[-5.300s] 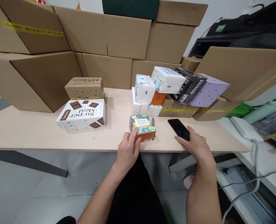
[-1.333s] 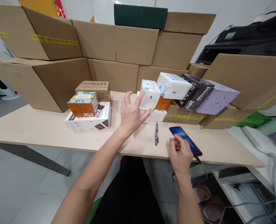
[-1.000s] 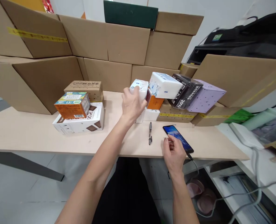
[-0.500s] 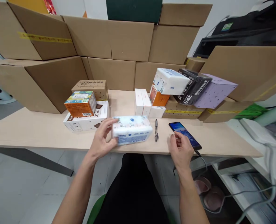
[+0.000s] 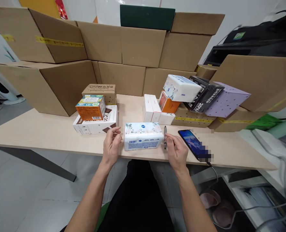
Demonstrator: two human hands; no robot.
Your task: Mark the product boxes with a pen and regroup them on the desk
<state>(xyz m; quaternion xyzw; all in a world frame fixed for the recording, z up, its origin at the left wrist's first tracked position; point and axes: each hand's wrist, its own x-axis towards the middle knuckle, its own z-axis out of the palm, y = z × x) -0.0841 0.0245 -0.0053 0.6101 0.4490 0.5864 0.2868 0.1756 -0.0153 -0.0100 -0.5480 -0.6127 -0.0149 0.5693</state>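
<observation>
Holding the left hand [image 5: 112, 146] loosely half-curled, gripping nothing, just beside the left end of a tissue pack [image 5: 143, 135]. Touching a slim pen [image 5: 165, 143] with the bent thumb and forefinger of the right hand [image 5: 178, 151], almost closing them, without being able to tell a grip from mere contact. Seeing the tissue pack lying lengthwise near the front edge of the table [image 5: 48, 135], between both hands and apparently clear of them. Looking white, plump and soft-wrapped, wearing pale pink and grey-green flowers across the top, bearing a small blue mark up there, and showing a barcode, a blue emblem and a blue printed band on the near side, with lettering too blurred to read surely. Noticing to the right a phone [image 5: 192, 145] with a lit screen and a cable [image 5: 214, 169] at the near end. Farther back on the left, finding an orange-and-teal box [image 5: 91, 112] sitting on a white carton [image 5: 96, 128], in front of a brown carton [image 5: 110, 95]. Across on the right, spotting slim white boxes [image 5: 149, 109], an orange box [image 5: 167, 104], another white floral pack [image 5: 181, 88], a black package [image 5: 203, 98] and a dotted purple box [image 5: 227, 100]. Behind everything, meeting tall cardboard panels [image 5: 133, 77].
</observation>
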